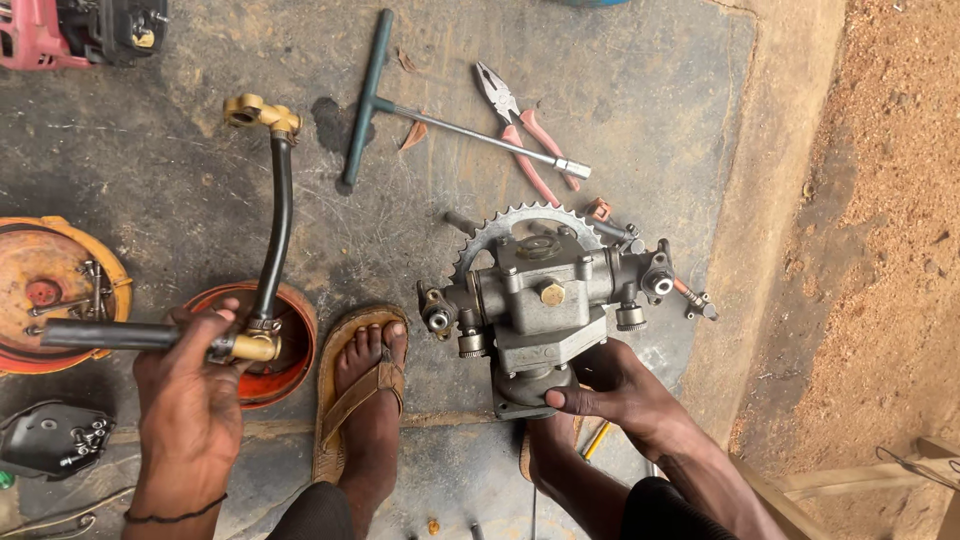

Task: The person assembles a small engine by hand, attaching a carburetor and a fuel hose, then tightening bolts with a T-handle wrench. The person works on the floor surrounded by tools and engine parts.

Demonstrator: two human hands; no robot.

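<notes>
Left hand (pixel 190 395) at approx 8 o'clock of the view, fingers wrapped tight round a brass fitting (pixel 252 346) w/ black hoses: one hose (pixel 275 235) curves up toward 11 o'clock and ends in a brass banjo-type end (pixel 262 113), another hose (pixel 105 335) runs out flat to 9 o'clock. The hand and fitting are over an orange-red round bowl (pixel 290 340) on the concrete floor (pixel 640 90).

Right hand (pixel 620 390) at approx 5 o'clock, closed on the base of a grey metal pump body (pixel 545 300), fingers curled round its lower flange, holding it upright near centre. A toothed sprocket (pixel 510 228) shows just behind the pump at its 12 o'clock. Knurled knobs and side ports stick out left and right of the pump.

A foot in a brown sandal (pixel 362 385) sits between the two hands, approx 6 o'clock.

Further up: T-handle socket wrench (pixel 400 105) at 12 o'clock, red-handled pliers (pixel 525 135) just beside it, crossing under its shaft. Yellow-orange round cover (pixel 45 290) w/ bolts at 9 o'clock, black part (pixel 50 440) w/ screws below it. Red and black machine (pixel 80 30) at the top-left corner. Sandy ground (pixel 890 200) at 3 o'clock.
</notes>
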